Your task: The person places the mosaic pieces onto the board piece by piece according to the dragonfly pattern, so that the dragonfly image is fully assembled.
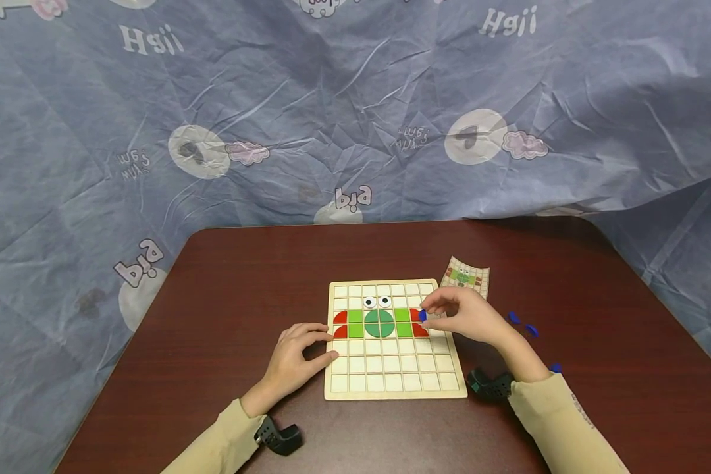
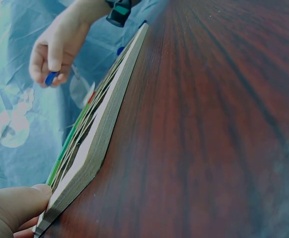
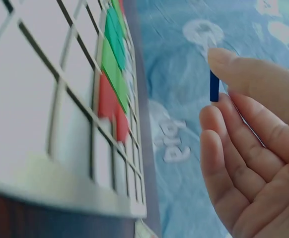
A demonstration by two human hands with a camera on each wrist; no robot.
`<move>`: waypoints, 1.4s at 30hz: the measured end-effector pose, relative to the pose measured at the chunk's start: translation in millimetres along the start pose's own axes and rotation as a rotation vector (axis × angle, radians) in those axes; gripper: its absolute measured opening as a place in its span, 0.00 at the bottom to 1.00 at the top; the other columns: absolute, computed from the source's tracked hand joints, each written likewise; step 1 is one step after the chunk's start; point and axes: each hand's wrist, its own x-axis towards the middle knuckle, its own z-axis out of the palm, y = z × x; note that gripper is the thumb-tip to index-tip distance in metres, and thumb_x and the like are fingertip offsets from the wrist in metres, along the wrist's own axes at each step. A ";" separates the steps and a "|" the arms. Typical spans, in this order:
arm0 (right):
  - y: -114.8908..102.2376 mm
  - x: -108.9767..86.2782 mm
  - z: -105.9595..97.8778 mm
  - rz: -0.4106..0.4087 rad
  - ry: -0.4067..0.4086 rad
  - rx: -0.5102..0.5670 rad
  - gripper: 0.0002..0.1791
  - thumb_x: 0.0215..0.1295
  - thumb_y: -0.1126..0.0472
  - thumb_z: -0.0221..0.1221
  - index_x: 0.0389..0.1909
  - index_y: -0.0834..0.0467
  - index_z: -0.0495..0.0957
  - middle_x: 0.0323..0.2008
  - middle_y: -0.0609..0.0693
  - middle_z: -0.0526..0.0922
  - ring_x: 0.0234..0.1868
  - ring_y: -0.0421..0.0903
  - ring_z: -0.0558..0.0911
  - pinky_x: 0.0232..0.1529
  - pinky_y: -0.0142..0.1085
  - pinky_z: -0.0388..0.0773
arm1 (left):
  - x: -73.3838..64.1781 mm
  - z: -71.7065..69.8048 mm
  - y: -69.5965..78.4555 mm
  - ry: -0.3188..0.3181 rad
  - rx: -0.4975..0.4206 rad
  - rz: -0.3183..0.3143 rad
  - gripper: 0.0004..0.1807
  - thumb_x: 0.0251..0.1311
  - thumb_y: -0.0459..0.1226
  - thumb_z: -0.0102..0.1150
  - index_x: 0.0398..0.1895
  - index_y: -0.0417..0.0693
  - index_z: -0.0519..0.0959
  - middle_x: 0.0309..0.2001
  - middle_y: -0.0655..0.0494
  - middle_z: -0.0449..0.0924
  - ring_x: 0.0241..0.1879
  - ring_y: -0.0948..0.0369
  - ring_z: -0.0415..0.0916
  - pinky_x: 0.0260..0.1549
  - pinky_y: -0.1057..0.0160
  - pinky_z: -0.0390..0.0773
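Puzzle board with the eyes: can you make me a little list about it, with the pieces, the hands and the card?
Board: pale grid board, on the dark table
Eyes: two eye pieces
Middle: green circle
Sides: light green squares, then red pieces
Left hand: touching board's left edge
Right hand: pinching a blue piece
Loose: three blue pieces, right of board
Card: picture card, beside board's far right corner

We pinch a small blue piece (image 1: 423,316) in our right hand (image 1: 471,315) over the pale, square gridded board (image 1: 374,382), our left hand (image 1: 299,352) touching its left edge on the dark reddish-brown desk (image 1: 243,289).
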 end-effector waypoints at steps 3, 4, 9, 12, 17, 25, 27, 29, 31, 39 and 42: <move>-3.6 3.6 10.9 -0.018 -0.019 -0.012 0.16 0.51 0.55 0.70 0.40 0.55 0.81 0.36 0.46 0.82 0.38 0.46 0.80 0.41 0.40 0.77 | 0.1 0.0 0.4 -0.002 -0.002 -0.001 0.15 0.49 0.46 0.70 0.39 0.50 0.84 0.48 0.57 0.78 0.51 0.59 0.72 0.50 0.48 0.65; -4.4 4.8 14.4 -0.028 -0.025 -0.021 0.16 0.51 0.54 0.70 0.40 0.55 0.81 0.36 0.45 0.82 0.38 0.46 0.80 0.41 0.41 0.77 | 0.1 0.1 0.5 -0.002 -0.002 -0.002 0.15 0.49 0.46 0.70 0.39 0.50 0.84 0.48 0.57 0.78 0.51 0.59 0.72 0.50 0.48 0.65; -9.2 10.2 30.2 -0.068 -0.050 -0.050 0.15 0.50 0.54 0.70 0.39 0.53 0.81 0.34 0.43 0.82 0.36 0.46 0.80 0.42 0.40 0.78 | 0.2 0.4 0.1 0.000 0.006 0.001 0.15 0.49 0.45 0.70 0.39 0.51 0.84 0.48 0.57 0.79 0.51 0.59 0.72 0.50 0.49 0.66; -12.6 12.1 38.7 -0.063 -0.067 -0.057 0.14 0.51 0.55 0.70 0.38 0.52 0.81 0.33 0.42 0.82 0.35 0.45 0.80 0.39 0.38 0.78 | 0.1 0.4 -0.2 0.003 0.010 0.003 0.14 0.49 0.45 0.70 0.39 0.51 0.84 0.47 0.57 0.79 0.51 0.59 0.72 0.50 0.49 0.66; -16.3 14.6 53.0 -0.059 -0.095 -0.055 0.12 0.52 0.57 0.69 0.38 0.53 0.81 0.33 0.43 0.82 0.35 0.42 0.79 0.36 0.34 0.77 | 0.2 -0.2 -0.2 0.005 0.008 0.002 0.14 0.49 0.45 0.70 0.38 0.51 0.84 0.47 0.57 0.79 0.51 0.59 0.72 0.50 0.49 0.66; -18.3 18.8 71.9 -0.069 -0.122 -0.032 0.12 0.51 0.62 0.70 0.37 0.57 0.81 0.31 0.45 0.82 0.32 0.38 0.80 0.37 0.31 0.78 | 0.2 -1.2 0.4 0.006 -0.001 0.005 0.14 0.48 0.44 0.71 0.38 0.50 0.84 0.47 0.56 0.79 0.51 0.59 0.72 0.50 0.48 0.66; -17.7 18.8 75.6 -0.064 -0.120 -0.038 0.12 0.50 0.62 0.70 0.36 0.57 0.81 0.29 0.44 0.81 0.31 0.38 0.79 0.36 0.31 0.78 | 0.2 -1.2 0.6 0.007 -0.004 0.005 0.14 0.49 0.44 0.70 0.38 0.50 0.84 0.47 0.56 0.79 0.51 0.59 0.72 0.49 0.48 0.66; -17.0 18.4 78.6 -0.051 -0.117 -0.037 0.12 0.49 0.62 0.71 0.36 0.56 0.81 0.28 0.43 0.81 0.30 0.38 0.79 0.35 0.31 0.78 | 0.1 -1.1 0.8 0.006 -0.004 0.004 0.14 0.49 0.44 0.70 0.38 0.50 0.84 0.47 0.56 0.79 0.50 0.59 0.72 0.49 0.48 0.66; -15.5 18.1 81.0 -0.053 -0.109 -0.032 0.12 0.49 0.62 0.71 0.35 0.56 0.81 0.27 0.43 0.80 0.30 0.38 0.79 0.34 0.31 0.78 | 0.0 -0.9 0.9 0.006 -0.003 0.003 0.14 0.49 0.44 0.70 0.38 0.50 0.84 0.47 0.56 0.79 0.50 0.59 0.72 0.49 0.48 0.66; -11.8 17.0 83.9 -0.065 -0.093 -0.063 0.12 0.48 0.61 0.71 0.35 0.55 0.82 0.26 0.41 0.81 0.28 0.36 0.79 0.31 0.31 0.77 | -0.2 -0.1 0.3 0.002 0.006 0.001 0.14 0.49 0.44 0.70 0.38 0.51 0.84 0.47 0.57 0.79 0.51 0.59 0.72 0.50 0.48 0.66; -10.4 18.0 84.4 -0.069 -0.089 -0.094 0.13 0.48 0.59 0.72 0.35 0.54 0.82 0.26 0.40 0.81 0.27 0.35 0.79 0.30 0.30 0.77 | 0.0 -0.3 0.2 0.002 0.003 0.002 0.14 0.49 0.44 0.70 0.38 0.51 0.84 0.47 0.57 0.79 0.51 0.59 0.72 0.50 0.48 0.65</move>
